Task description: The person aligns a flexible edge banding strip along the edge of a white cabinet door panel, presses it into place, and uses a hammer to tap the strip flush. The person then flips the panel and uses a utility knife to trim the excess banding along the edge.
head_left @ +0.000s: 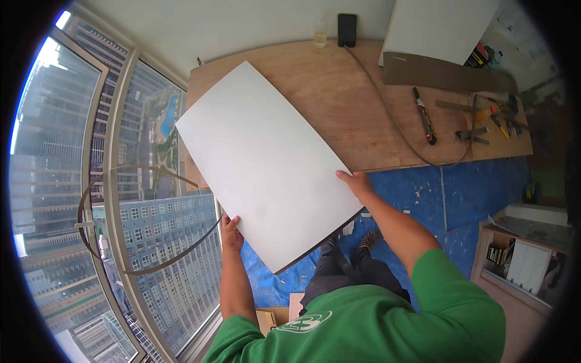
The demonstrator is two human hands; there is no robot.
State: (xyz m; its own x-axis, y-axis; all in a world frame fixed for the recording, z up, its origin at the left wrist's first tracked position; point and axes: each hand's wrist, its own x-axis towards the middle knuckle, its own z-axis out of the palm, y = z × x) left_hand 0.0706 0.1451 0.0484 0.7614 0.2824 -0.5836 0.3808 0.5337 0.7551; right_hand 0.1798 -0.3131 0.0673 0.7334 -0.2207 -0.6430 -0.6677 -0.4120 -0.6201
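A white rectangular board [266, 163] with a dark near edge slants across the wooden worktop [315, 72]. Its far part is over the worktop and its near corner juts out past the front edge. Whether it rests on the wood, I cannot tell. My left hand [230, 232] grips the board's left side close to the near corner, thumb on top. At the right corner my right hand [357, 183] holds on, its thumb also on the white face. The fingers of both hands are largely hidden underneath.
A long brown strip [387, 103] curves over the worktop; another strip loop [163, 266] hangs by the window. A utility knife [425, 118], hand tools [499, 124], a phone [347, 30] and a glass [319, 37] lie beyond. Blue sheeting [411, 193] covers the floor.
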